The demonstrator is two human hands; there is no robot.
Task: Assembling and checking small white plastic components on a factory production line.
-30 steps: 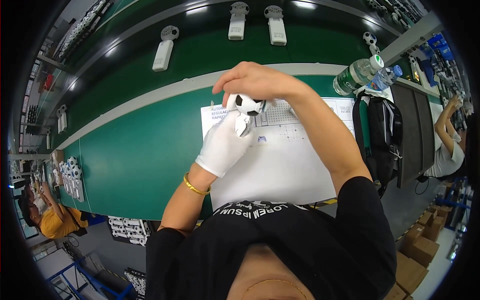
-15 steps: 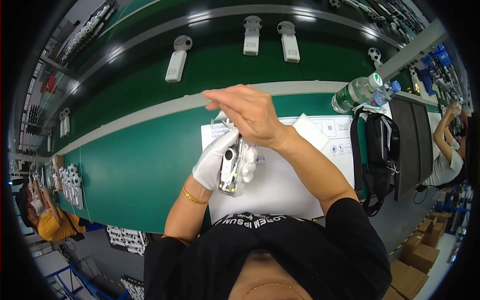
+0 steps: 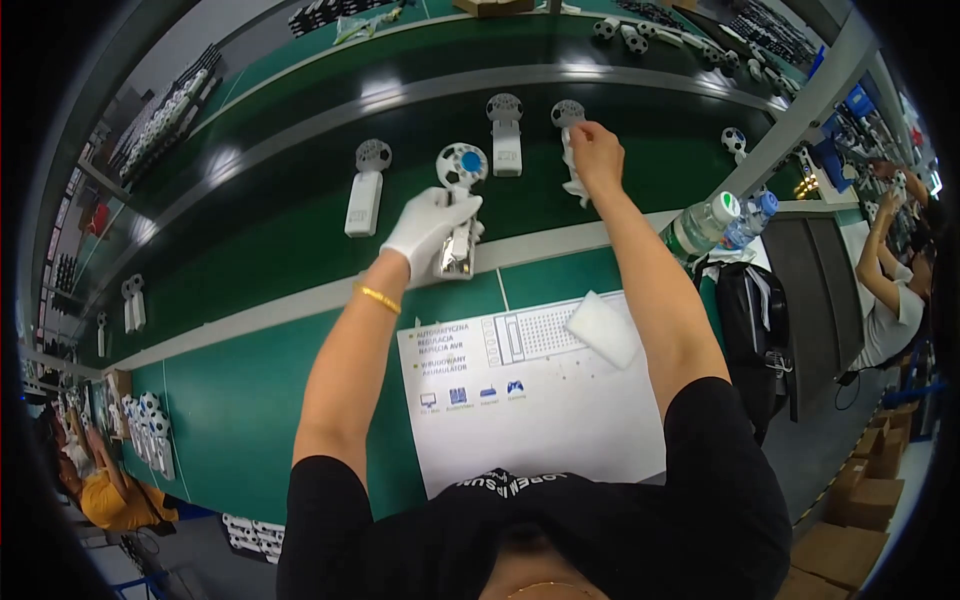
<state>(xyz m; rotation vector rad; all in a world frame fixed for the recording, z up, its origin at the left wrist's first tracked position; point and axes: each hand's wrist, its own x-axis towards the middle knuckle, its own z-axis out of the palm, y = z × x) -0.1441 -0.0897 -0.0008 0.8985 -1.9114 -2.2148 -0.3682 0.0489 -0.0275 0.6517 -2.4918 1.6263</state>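
My left hand [image 3: 420,228], in a white glove, is closed round a handheld fan [image 3: 458,252] with a football-patterned head and a blue round spot on it. Its handle lies open, with clear and silvery parts showing. The fan is held upright above the near edge of the green belt. My bare right hand [image 3: 600,158] reaches far forward, fingers closed at the neck of another white fan [image 3: 568,112]; the hand partly covers that fan's body. Two more white fans, one in the middle [image 3: 507,150] and one to the left [image 3: 364,203], lie on the belt [image 3: 270,215].
A printed white sheet [image 3: 530,430] with a folded white pad [image 3: 603,330] covers part of the green table [image 3: 250,390]. At right stand water bottles [image 3: 703,222] and a black bag [image 3: 742,320]. Several fans [image 3: 150,435] stand at left. Co-workers sit on both sides.
Both hands have moved forward from over the sheet to the belt and apart. The left hand carried the open fan along; the right has taken hold of a fan there.
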